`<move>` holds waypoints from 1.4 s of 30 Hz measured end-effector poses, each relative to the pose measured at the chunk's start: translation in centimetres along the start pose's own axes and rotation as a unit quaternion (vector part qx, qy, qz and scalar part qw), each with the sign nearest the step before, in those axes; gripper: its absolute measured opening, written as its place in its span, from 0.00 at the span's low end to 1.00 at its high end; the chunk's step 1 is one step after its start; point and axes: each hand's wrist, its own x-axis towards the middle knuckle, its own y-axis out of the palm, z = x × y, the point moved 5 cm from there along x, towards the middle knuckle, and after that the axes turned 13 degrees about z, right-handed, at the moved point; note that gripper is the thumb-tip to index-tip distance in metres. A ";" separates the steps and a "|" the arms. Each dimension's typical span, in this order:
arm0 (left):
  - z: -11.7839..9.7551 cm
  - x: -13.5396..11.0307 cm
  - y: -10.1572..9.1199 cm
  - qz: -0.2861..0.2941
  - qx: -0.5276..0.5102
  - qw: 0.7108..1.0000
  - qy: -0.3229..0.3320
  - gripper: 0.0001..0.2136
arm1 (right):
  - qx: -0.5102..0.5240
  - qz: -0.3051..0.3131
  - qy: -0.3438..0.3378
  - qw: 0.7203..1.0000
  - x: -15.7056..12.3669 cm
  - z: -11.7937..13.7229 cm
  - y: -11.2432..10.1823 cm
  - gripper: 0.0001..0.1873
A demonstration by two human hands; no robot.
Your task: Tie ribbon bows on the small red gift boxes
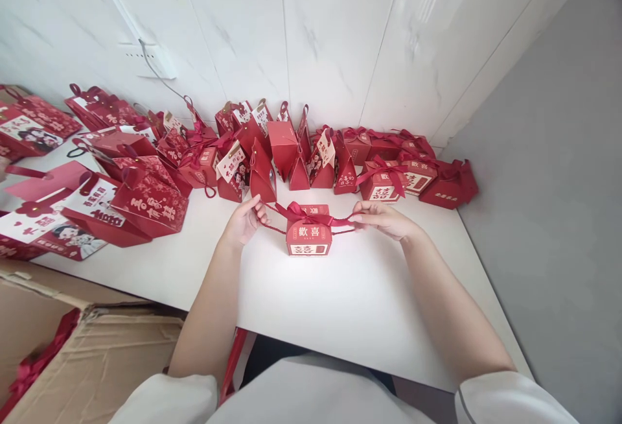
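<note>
A small red gift box [309, 240] with white and gold lettering stands upright on the white table [311, 301] in front of me. Across its top runs a dark red ribbon [295, 211], tied in the middle, its ends and a cord stretching out to both sides. On the left, my left hand [247, 218] pinches the cord and ribbon end between thumb and fingers. My right hand [379, 219] grips the other end just right of the box. Both hands are closed and level with the box top.
Rows of red gift boxes [262, 174] line the back of the table by the tiled wall. Larger red gift bags [150, 197] crowd the left side. An open cardboard carton [121, 346] stands below the table's left edge. A grey panel [544, 171] borders the right side.
</note>
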 end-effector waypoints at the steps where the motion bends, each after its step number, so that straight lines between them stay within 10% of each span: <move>1: -0.2 -0.1 -0.4 -0.019 0.013 1.000 0.007 0.19 | 0.026 -0.001 0.003 1.000 -0.6 0.5 -0.3 0.12; 11: -0.9 -0.8 -1.2 -0.068 0.097 0.993 0.009 0.19 | 0.021 -0.034 0.168 0.985 -3.3 0.7 -2.0 0.18; 21: -1.6 -0.5 -1.1 -0.129 0.247 0.954 0.111 0.18 | -0.164 -0.119 0.113 0.973 -2.3 1.1 -2.7 0.22; 27: 1.3 -0.1 4.0 0.116 0.303 0.942 0.087 0.31 | -0.221 0.002 -0.050 0.974 2.2 -1.5 2.7 0.64; 34: 6.0 1.5 5.6 0.141 0.094 0.985 0.006 0.28 | -0.258 -0.047 -0.182 0.948 4.6 -1.1 6.5 0.52; 42: 5.3 0.6 6.1 0.213 0.103 0.972 -0.001 0.34 | -0.272 -0.041 -0.186 0.943 4.4 -1.6 6.0 0.49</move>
